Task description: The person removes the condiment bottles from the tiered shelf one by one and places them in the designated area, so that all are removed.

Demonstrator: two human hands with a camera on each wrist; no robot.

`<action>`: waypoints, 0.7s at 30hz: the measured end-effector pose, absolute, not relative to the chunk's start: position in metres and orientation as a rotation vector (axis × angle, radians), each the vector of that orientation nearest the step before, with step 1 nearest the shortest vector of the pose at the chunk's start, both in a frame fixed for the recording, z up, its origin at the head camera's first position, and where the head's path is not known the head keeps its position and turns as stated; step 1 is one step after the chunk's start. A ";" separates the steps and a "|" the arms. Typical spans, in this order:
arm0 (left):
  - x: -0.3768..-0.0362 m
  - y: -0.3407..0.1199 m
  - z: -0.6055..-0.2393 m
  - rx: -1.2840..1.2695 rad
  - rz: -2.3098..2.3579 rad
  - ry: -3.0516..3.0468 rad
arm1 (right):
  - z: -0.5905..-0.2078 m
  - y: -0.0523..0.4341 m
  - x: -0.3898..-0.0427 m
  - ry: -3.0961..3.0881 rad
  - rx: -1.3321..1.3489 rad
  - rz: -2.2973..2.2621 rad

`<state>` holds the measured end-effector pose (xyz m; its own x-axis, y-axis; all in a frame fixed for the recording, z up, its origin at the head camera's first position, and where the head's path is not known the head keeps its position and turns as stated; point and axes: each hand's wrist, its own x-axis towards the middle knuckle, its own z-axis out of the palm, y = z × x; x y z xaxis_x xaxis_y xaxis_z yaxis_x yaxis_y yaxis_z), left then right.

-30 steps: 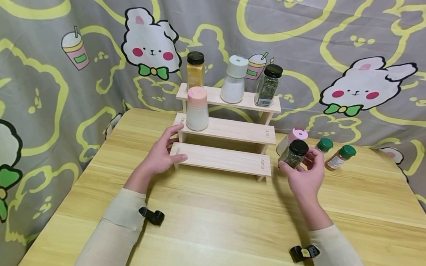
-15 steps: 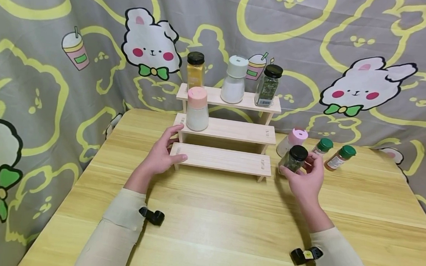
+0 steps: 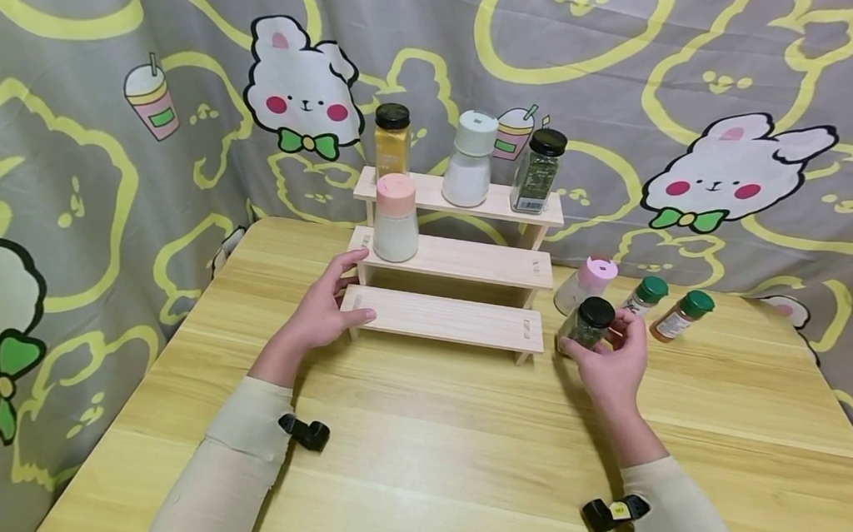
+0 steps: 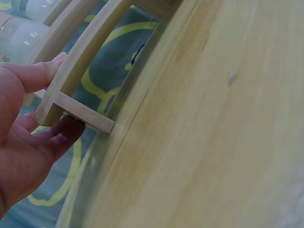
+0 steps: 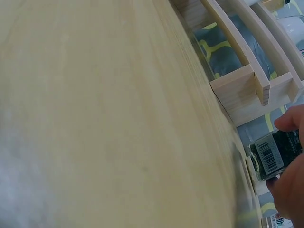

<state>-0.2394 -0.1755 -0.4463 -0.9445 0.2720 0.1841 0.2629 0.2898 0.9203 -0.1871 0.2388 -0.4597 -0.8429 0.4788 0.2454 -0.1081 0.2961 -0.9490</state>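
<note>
Our right grip (image 3: 611, 356) curls round the jar (image 3: 584, 322), thumb and fingers on its sides; whether the base touches the tabletop (image 3: 420, 441) we cannot tell. The lilac shaker (image 3: 584, 287) is just beyond that grip, close enough that swinging the jar might knock it. The near bottle (image 3: 646, 297), just past our fingers, could topple too if our knuckles brush it (the far bottle (image 3: 681, 317), farther right, seems safer). Smooth-looking glass may slip if we hold it loosely. Our left grip (image 3: 324, 308) pinches the lowest shelf (image 3: 445, 318) of the rack (image 3: 479, 260); a tug could tip the pink shaker (image 3: 396, 226), above and right of that grip.
</note>
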 end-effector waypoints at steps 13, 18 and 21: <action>-0.240 -0.176 -0.447 0.536 1.800 2.520 | -0.470 0.241 -0.187 -2.097 -0.338 1.571; -0.240 -0.176 -0.447 0.533 1.805 2.514 | -0.471 0.241 -0.186 -2.103 -0.341 1.574; -0.240 -0.176 -0.447 0.531 1.800 2.519 | -0.470 0.240 -0.185 -2.116 -0.340 1.580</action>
